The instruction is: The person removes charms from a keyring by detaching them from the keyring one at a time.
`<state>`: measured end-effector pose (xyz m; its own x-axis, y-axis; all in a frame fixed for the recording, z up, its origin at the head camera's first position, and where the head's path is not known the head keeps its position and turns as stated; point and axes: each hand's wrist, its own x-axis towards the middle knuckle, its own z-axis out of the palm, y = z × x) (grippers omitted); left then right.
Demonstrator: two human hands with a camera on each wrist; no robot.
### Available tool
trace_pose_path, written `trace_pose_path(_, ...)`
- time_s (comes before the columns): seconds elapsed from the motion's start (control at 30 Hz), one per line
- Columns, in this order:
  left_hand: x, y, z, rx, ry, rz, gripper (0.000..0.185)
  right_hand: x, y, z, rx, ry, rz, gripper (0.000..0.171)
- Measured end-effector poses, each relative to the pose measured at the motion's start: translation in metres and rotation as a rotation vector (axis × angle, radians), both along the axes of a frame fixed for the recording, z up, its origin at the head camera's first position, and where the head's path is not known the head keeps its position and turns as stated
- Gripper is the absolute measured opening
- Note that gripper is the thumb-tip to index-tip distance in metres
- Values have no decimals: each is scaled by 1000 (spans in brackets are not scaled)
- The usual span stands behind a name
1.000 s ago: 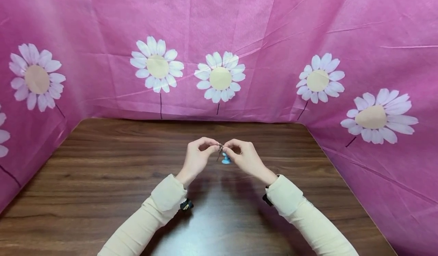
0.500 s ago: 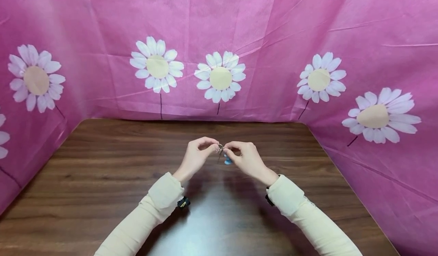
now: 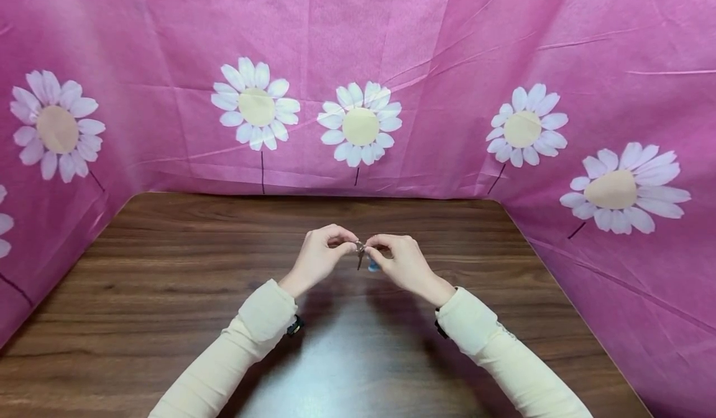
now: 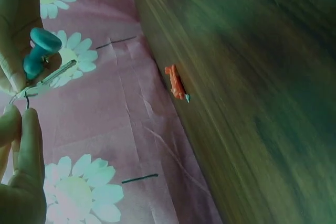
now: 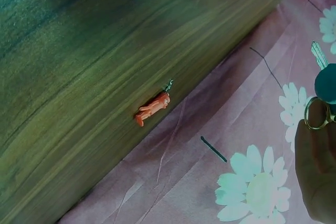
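Observation:
My left hand (image 3: 320,258) and my right hand (image 3: 407,263) meet above the table, fingertips facing each other. Between them a metal key (image 3: 360,260) hangs pointing down from a key ring (image 5: 315,114), pinched by the fingers of both hands. A blue, spool-shaped charm (image 4: 39,51) hangs close to the right fingers; in the head view that blue charm (image 3: 373,267) is mostly covered by them. The left wrist view shows the key's blade (image 4: 60,73) slanting beside the charm. Exactly where each fingertip sits on the ring is too small to tell.
An orange figure charm (image 5: 152,108) with a short chain lies on the wooden table (image 3: 196,269) near an edge in both wrist views; the head view does not show it. A pink cloth (image 3: 436,45) with white daisies surrounds the table's back and sides.
The key has swung into plainer view, pointing down, and the blue charm has slipped further behind the right fingers. My left forearm has shifted slightly left; both hands keep their pinch.

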<state>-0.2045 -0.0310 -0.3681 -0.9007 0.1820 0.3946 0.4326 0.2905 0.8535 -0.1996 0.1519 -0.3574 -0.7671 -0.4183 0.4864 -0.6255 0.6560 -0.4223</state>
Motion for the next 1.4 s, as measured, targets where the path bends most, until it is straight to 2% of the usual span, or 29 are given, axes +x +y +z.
trace_pose_path(0.1, 2, 0, 2, 24, 6, 8, 7, 0, -1, 2, -6, -36, 1, 5)
trace_pose_path(0.23, 3, 0, 3, 80, -40, 8, 6, 0, -3, 2, -25, -88, -4, 6)
trace_pose_path(0.3, 8, 0, 10, 122, -75, 9, 6, -1, -2, 0, -41, -123, -14, 6)
trace_pose_path(0.4, 11, -2, 20, 186, -90, -1, 6, -4, 0, -3, -106, -215, -19, 7)
trace_pose_path(0.47, 10, -3, 22, 205, -108, -1, 6, -6, 3, -4, -153, -271, -36, 7)
trace_pose_path(0.5, 7, -5, 18, 199, -104, -5, 6, -7, 4, -5, -167, -282, -53, 8)
trace_pose_path(0.67, -7, -15, -1, 94, -90, 48, 5, -13, 13, -9, -146, -260, -149, 8)
trace_pose_path(0.77, -12, -21, -9, 18, -108, 93, 5, -15, 19, -15, -135, -311, -173, 7)
trace_pose_path(0.83, -15, -25, -13, -45, -123, 109, 5, -19, 22, -21, -164, -372, -177, 8)
trace_pose_path(0.93, -21, -28, -17, -135, -123, 118, 5, -29, 26, -31, -285, -489, -172, 12)
trace_pose_path(1.07, -30, -23, -20, -221, -131, 98, 4, -39, 37, -45, -491, -644, -188, 17)
trace_pose_path(1.2, -39, -21, -27, -283, -157, 65, 4, -44, 41, -59, -605, -760, -235, 15)
trace_pose_path(1.4, -52, -16, -33, -270, -246, 45, 5, -51, 36, -69, -723, -855, -279, 15)
